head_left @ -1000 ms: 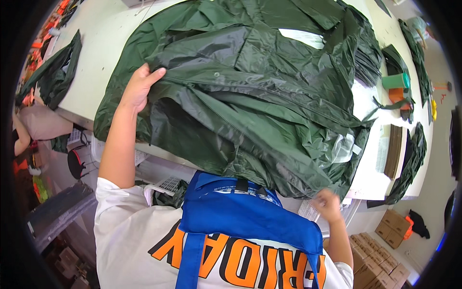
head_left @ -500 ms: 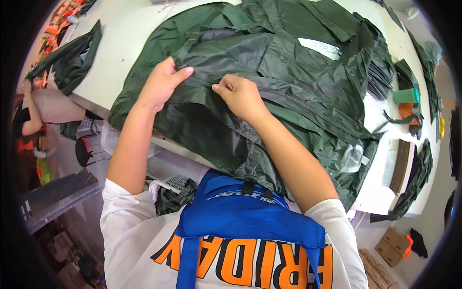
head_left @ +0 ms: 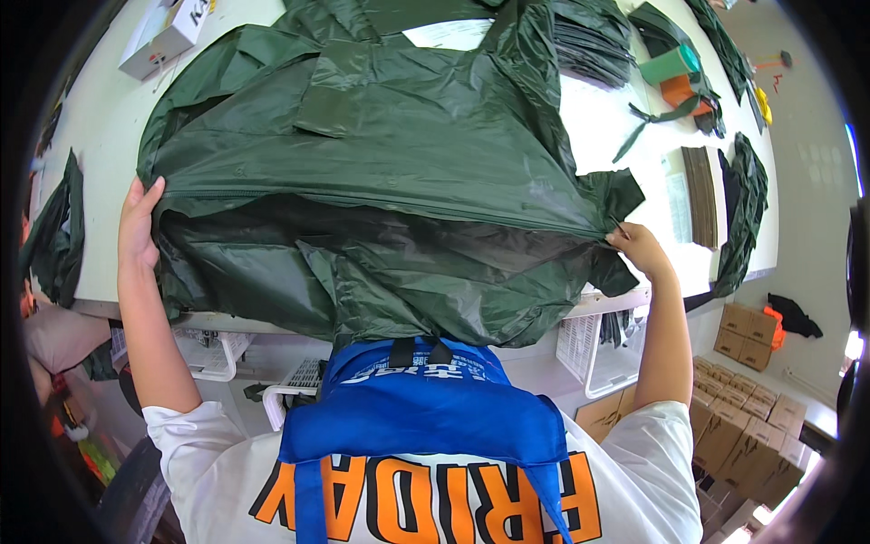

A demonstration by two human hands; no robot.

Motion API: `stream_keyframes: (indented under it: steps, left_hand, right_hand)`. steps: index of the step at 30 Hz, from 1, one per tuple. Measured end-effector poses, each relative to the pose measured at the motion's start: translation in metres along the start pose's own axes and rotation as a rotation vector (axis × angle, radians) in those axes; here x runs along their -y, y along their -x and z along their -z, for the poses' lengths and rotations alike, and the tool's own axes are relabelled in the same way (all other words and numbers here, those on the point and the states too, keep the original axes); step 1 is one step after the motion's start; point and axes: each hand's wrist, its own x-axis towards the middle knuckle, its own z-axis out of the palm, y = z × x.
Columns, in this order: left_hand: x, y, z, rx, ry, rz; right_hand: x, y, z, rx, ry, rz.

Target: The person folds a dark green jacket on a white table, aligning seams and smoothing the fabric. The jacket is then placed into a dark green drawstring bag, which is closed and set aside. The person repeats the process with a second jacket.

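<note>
A dark green waterproof jacket [head_left: 426,127] lies spread over the white table in front of me, its long front zip [head_left: 390,207] stretched nearly straight from left to right. My left hand [head_left: 139,222] grips the jacket's left edge at one end of the zip, thumb on top and fingers partly hidden behind the fabric. At the other end, beside the collar part, my right hand [head_left: 639,249] pinches the fabric between thumb and fingers. Between the hands the front gapes below the zip line, showing a dark inside. The lower panel hangs over the table edge toward my blue apron [head_left: 426,408].
On the table [head_left: 109,181] stand a white box [head_left: 168,36], a stack of dark folded pieces [head_left: 594,50], a green cylinder [head_left: 669,63] and a brown card stack [head_left: 700,195]. White baskets [head_left: 580,354] sit below. Cartons [head_left: 748,435] are at right; a person [head_left: 63,344] is at far left.
My hands have moved far apart, left hand to the left edge and right hand to the right end. The bunched jacket is now pulled out flat with its zip line taut.
</note>
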Motion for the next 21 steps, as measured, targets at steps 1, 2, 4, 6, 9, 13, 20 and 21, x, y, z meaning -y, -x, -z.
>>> stream_keyframes:
  steps: [1, 2, 4, 6, 9, 13, 20, 21]
  left_hand:
    - [0.003, -0.003, -0.003, -0.04, -0.049, 0.022]
    - [0.015, -0.009, 0.001, -0.048, -0.153, 0.039]
    - [0.047, -0.027, 0.025, -0.079, -0.353, 0.061]
    - [0.068, -0.032, 0.05, -0.203, -0.778, 0.098]
    - [0.048, -0.014, 0.002, -0.774, -1.438, -0.21]
    - [0.021, 0.039, -0.171, -0.182, -0.799, -0.674]
    - [0.119, 0.056, -0.376, 0.592, -0.968, -0.667]
    - [0.115, 0.055, -0.384, 0.617, -1.003, -0.582]
  right_hand:
    - [0.01, 0.003, -0.005, -0.044, 0.071, 0.023]
    - [0.022, 0.005, -0.013, -0.087, 0.143, 0.046]
    - [0.02, 0.001, -0.031, -0.135, 0.05, 0.051]
    - [0.035, 0.004, -0.04, -0.391, -0.089, 0.114]
    - [0.042, 0.017, -0.048, -0.478, -0.258, 0.143]
    - [0.064, -0.002, -0.068, -0.453, 0.089, 0.417]
    - [0.019, -0.067, -0.06, -0.128, -0.075, 0.129]
    - [0.024, -0.064, -0.059, -0.095, -0.149, 0.103]
